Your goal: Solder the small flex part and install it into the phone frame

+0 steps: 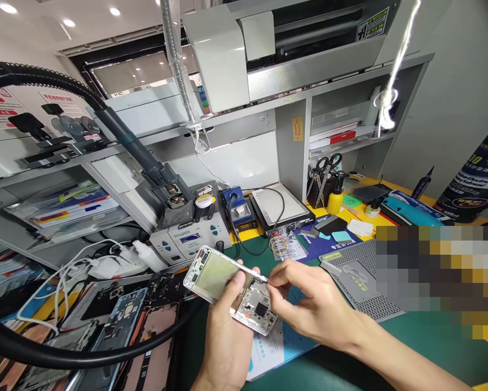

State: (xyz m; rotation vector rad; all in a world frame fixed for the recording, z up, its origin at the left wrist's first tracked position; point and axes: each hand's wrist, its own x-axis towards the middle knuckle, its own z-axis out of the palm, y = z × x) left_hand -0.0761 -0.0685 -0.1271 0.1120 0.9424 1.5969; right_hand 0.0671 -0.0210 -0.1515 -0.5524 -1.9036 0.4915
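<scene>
An opened smartphone [215,278], its bare circuit board showing at the near end, lies tilted in my left hand [228,331]. The left thumb presses across its face while the fingers wrap beneath it. My right hand [309,304] is closed in a pinch at the phone's right edge, beside the circuit board. What its fingertips hold, if anything, is too small to make out. Below both hands, a blue and white sheet [268,355] lies on the green mat [333,369].
Several opened phones and a pink phone back [152,339] lie at left, crossed by a black hose [117,358]. Behind stand a rework station [187,239], a heating plate [282,209] and a scissors holder [319,190]. A grey perforated mat [374,296] is at right.
</scene>
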